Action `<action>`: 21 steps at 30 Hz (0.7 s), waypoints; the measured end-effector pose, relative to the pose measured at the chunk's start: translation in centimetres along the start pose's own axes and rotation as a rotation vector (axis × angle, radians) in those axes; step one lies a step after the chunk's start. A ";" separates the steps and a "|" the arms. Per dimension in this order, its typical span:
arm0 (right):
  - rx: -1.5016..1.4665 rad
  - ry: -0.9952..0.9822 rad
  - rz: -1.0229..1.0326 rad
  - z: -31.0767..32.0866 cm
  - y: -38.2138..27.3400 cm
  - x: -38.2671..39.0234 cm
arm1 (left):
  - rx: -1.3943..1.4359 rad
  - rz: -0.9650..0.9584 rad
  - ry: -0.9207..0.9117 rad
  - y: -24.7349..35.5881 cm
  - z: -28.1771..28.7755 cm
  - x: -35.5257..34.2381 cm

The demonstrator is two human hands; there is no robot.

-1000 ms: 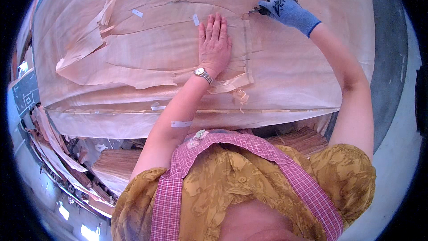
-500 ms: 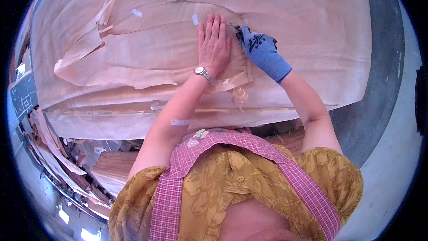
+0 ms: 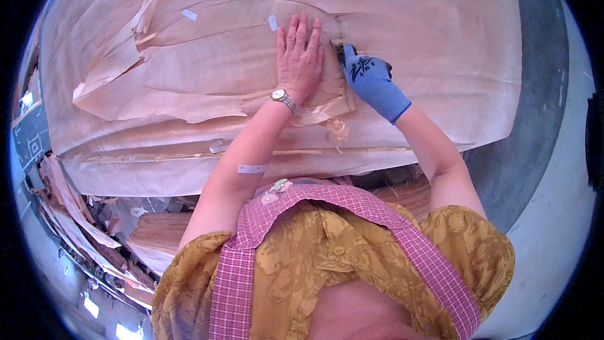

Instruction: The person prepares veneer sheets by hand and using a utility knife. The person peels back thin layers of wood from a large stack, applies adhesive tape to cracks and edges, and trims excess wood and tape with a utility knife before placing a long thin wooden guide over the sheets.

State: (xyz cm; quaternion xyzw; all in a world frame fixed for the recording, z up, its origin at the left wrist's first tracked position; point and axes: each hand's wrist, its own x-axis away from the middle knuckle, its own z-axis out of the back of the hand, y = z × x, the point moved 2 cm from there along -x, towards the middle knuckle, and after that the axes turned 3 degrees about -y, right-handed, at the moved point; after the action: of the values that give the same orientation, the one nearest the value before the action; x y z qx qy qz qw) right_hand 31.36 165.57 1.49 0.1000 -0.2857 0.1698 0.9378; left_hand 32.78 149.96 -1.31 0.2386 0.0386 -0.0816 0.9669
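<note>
The head view shows pale veneer [image 3: 440, 44] lying beneath the left hand [image 3: 301, 60], which rests flat, fingers slightly spread. At its four o'clock, the gloved right hand [image 3: 371, 79] curls round one dark tool [image 3: 340, 54], mostly hidden at the glove's ten o'clock, its tip indistinct. Two white tags [image 3: 272, 22] lie toward the left hand's ten o'clock.

The blue glove [image 3: 377, 87] bears illegible dark lettering [image 3: 362, 68], a panel [image 3: 26, 133] white squares [image 3: 34, 147].

Pale sheet [image 3: 453, 56] (creased) bears scraps [image 3: 189, 107].
</note>
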 end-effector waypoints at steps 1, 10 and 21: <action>0.002 -0.002 -0.006 0.0 0.1 0.2 | 0.013 -0.001 0.006 0.2 0.1 0.0; -0.078 -0.075 -0.012 -2.3 0.8 2.1 | -0.061 -0.038 -0.031 0.8 1.0 -0.1; -0.135 -0.041 -0.004 -4.8 1.1 5.6 | -0.068 -0.029 -0.030 0.6 0.6 0.0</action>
State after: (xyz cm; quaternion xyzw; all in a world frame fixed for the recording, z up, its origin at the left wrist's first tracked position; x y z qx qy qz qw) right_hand 37.76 169.41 0.86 0.0405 -0.3155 0.1464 0.9367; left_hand 32.91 150.22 -0.53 0.2036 0.0303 -0.0976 0.9737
